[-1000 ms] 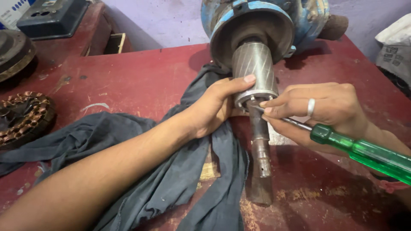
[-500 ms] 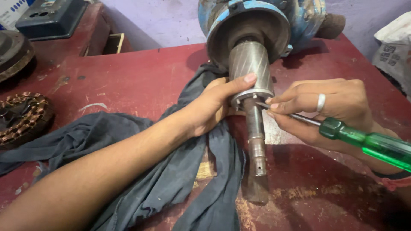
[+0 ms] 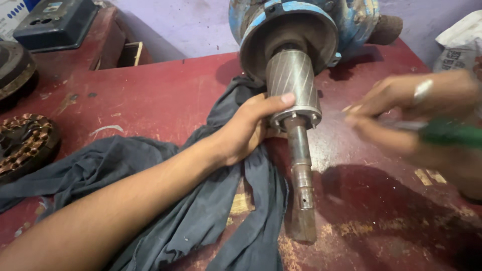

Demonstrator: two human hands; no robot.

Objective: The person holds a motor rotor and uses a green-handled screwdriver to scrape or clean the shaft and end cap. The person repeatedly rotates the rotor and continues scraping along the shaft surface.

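A grey metal rotor (image 3: 293, 83) with a long rusty shaft (image 3: 300, 175) sticks out of a blue motor housing (image 3: 301, 25) on the red table (image 3: 165, 95). My left hand (image 3: 248, 128) grips the rotor's lower end from the left, thumb across its front. My right hand (image 3: 416, 113), blurred by motion and wearing a ring, holds a green-handled screwdriver (image 3: 449, 134) to the right of the rotor, apart from it. A dark grey cloth (image 3: 201, 216) lies under my left arm and the shaft.
A copper-wound stator (image 3: 22, 145) sits at the left edge, a dark round part (image 3: 12, 68) behind it. A dark blue box (image 3: 55, 25) stands at the back left. A white bag (image 3: 459, 42) is at the back right.
My right hand has pulled the screwdriver away from the rotor end, moving right. The view has come closer. My left hand keeps its grip on the rotor.
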